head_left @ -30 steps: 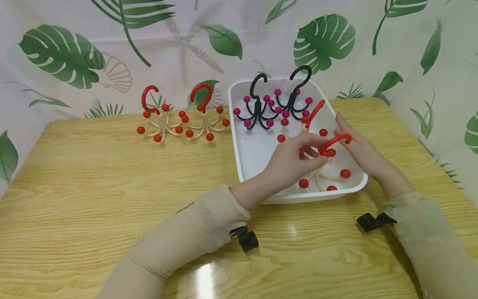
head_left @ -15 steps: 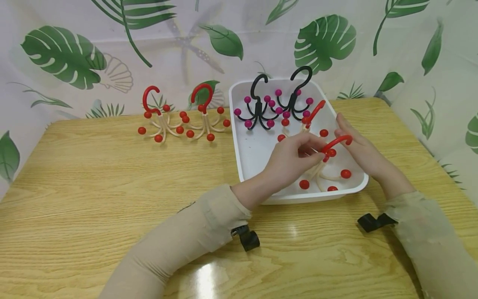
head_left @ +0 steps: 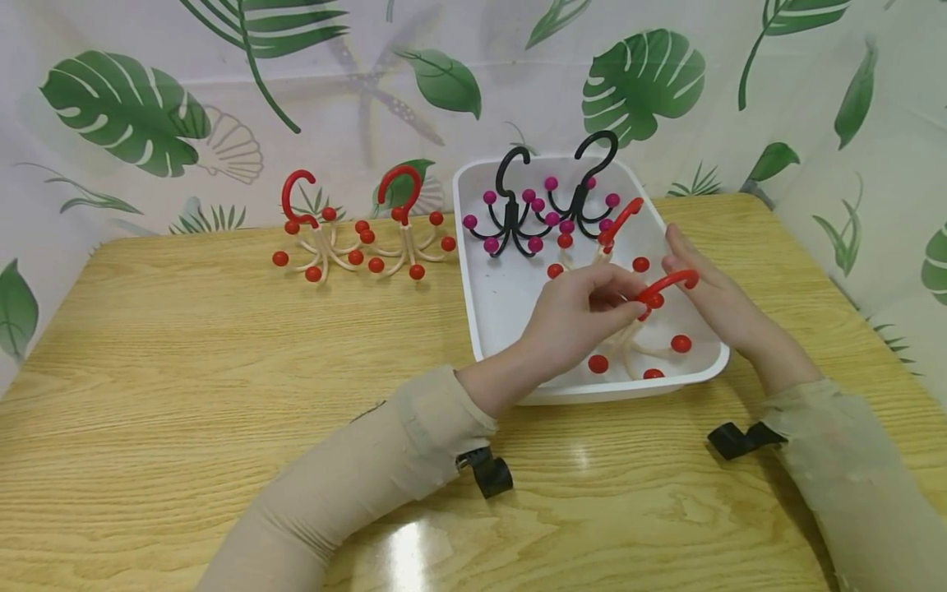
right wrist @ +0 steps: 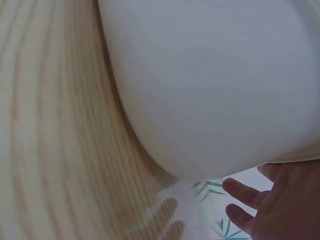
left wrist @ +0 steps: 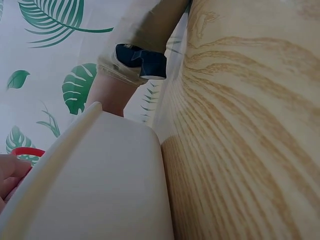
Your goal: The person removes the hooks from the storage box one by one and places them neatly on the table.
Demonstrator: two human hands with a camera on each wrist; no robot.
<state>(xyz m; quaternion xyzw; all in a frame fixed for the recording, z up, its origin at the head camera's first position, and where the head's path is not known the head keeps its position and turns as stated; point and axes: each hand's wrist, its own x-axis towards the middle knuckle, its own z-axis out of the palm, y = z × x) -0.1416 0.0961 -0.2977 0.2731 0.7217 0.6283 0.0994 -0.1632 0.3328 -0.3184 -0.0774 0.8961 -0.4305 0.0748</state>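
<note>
My left hand (head_left: 573, 316) reaches over the front of the white plastic tray (head_left: 468, 300) and pinches a rotating hanger (head_left: 669, 282) near the base of its red hook. Cream arms with red ball tips spread below it inside the tray; part of it is hidden behind the fingers. My right hand (head_left: 713, 300) lies against the outside of the tray's right wall, its fingers (right wrist: 245, 192) extended in the right wrist view. Behind the pinched hanger, another red-hooked hanger (head_left: 624, 224) stands in the tray, partly covered by my left hand.
Two black hangers (head_left: 510, 214) with magenta ball tips stand at the tray's back. Left of the tray, two red-and-cream hangers (head_left: 321, 238) stand on the wooden table (head_left: 244, 353) near its back edge. A leaf-patterned cloth (head_left: 311, 99) rises behind.
My left thumb and fingers have shifted slightly at the base of the red hook, and the pinched hanger's balls have moved a little left. The right hand stays put at the tray wall.
</note>
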